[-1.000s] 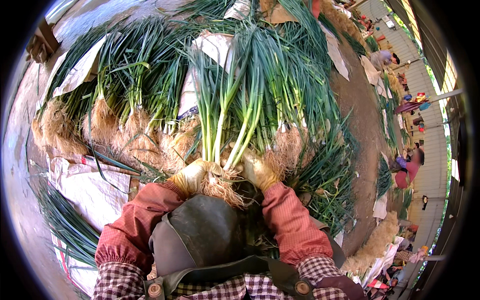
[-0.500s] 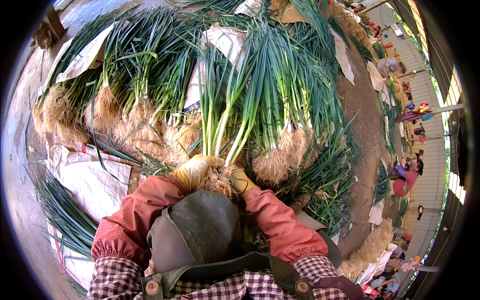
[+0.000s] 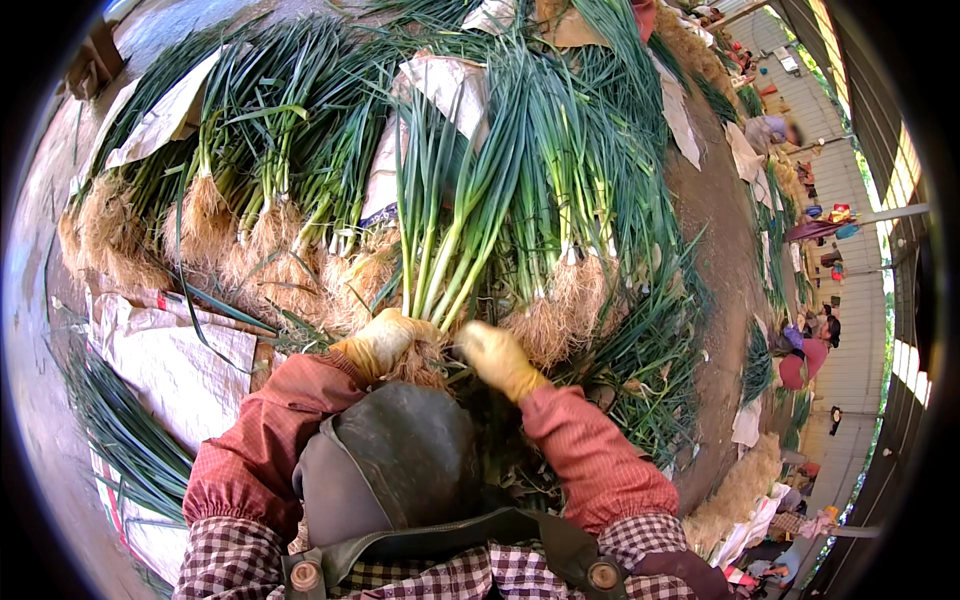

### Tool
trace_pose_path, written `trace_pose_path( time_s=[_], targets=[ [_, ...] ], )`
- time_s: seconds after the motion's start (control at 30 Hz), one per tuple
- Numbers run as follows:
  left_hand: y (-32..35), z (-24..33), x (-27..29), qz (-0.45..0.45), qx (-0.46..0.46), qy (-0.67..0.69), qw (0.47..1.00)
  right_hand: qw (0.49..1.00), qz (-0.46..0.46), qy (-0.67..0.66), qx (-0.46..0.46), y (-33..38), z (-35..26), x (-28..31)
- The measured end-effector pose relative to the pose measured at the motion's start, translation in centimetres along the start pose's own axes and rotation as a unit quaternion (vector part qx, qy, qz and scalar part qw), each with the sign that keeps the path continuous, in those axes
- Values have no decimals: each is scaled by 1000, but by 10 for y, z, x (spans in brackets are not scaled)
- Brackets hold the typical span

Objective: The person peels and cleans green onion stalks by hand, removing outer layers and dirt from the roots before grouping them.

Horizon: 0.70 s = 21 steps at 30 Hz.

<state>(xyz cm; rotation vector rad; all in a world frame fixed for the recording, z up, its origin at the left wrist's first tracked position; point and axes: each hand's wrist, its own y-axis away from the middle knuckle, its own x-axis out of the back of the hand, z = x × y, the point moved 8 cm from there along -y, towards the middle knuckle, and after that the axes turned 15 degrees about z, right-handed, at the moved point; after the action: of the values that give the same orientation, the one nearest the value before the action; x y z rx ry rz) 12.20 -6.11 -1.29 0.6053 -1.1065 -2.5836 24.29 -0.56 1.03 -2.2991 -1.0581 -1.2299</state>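
My gloved left hand point(image 3: 385, 340) is closed around a bunch of green onions point(image 3: 445, 255) just above the roots. Their white stalks and green leaves point away from me, and a tuft of pale roots point(image 3: 418, 366) hangs below the glove. My right hand point(image 3: 500, 360), in a yellow glove, is apart from the bunch on its right side. Its fingers look curled in, with the tips slightly blurred; what they hold, if anything, is hidden. A dark cover point(image 3: 405, 455) lies over my knee, just below the left hand.
More rooted green onions point(image 3: 205, 215) lie in a row at the left, and another clump point(image 3: 565, 300) sits right of centre. White sacking point(image 3: 175, 345) and loose leaves point(image 3: 130, 430) are at lower left. Leaf scraps point(image 3: 645, 405) cover the right; a person point(image 3: 803, 362) is further off.
My right hand has come away from the bunch's root end and moved right. The left hand keeps its hold, and the stalks in it sit closer together.
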Motion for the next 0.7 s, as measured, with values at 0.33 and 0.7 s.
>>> trace_pose_path(
  time_s=[0.33,0.7],
  targets=[
    [3,3,-5,-29,-14,-59,998,856,59,-399,-323,-22,9,28],
    [0,4,-6,-68,7,77,995,893,165,-328,-260,-47,10,21]
  ],
)
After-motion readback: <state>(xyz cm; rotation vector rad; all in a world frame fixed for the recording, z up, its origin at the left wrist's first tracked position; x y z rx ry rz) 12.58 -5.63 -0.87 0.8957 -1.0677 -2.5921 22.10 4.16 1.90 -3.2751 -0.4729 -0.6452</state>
